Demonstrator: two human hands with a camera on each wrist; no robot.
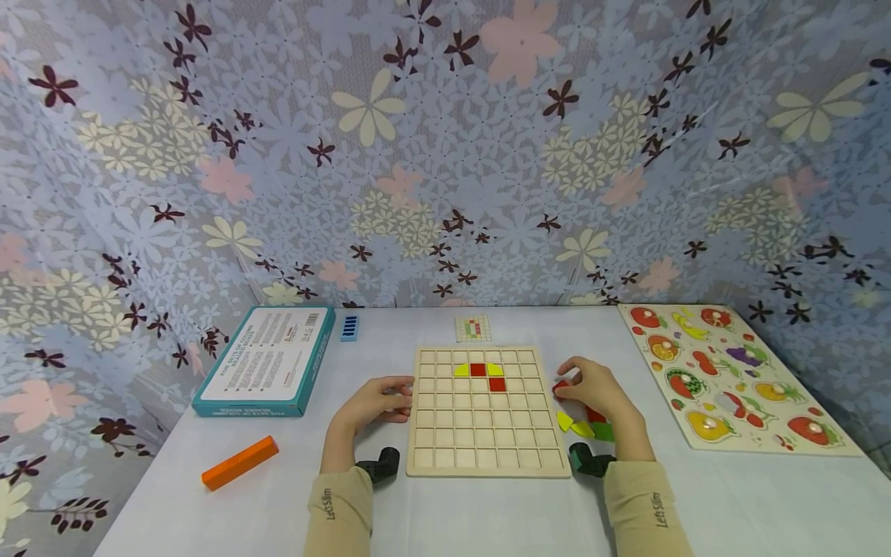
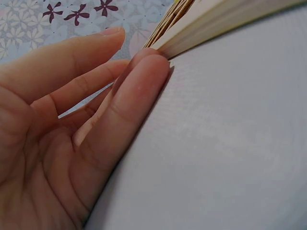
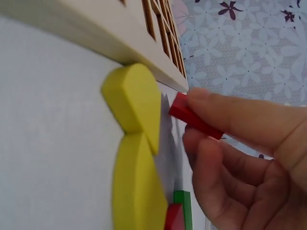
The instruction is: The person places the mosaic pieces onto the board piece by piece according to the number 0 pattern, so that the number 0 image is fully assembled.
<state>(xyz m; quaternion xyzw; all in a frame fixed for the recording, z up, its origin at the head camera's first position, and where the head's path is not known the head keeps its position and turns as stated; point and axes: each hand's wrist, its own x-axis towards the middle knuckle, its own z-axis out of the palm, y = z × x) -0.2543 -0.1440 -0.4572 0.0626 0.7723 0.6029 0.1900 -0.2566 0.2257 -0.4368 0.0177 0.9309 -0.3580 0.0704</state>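
A wooden grid board lies flat on the white table. In its upper rows sit a red square, a second red square and two yellow rounded pieces, one of them at the left. At the board's left edge, my left hand touches the side with relaxed fingers. My right hand pinches a small red block between thumb and finger, just off the right edge. Below it lie two yellow rounded pieces, a green piece and another red piece.
Behind the board lies a small pattern card. A teal and white box, a small blue item and an orange bar are on the left. A fruit puzzle board lies at the right. Flowered cloth hangs behind.
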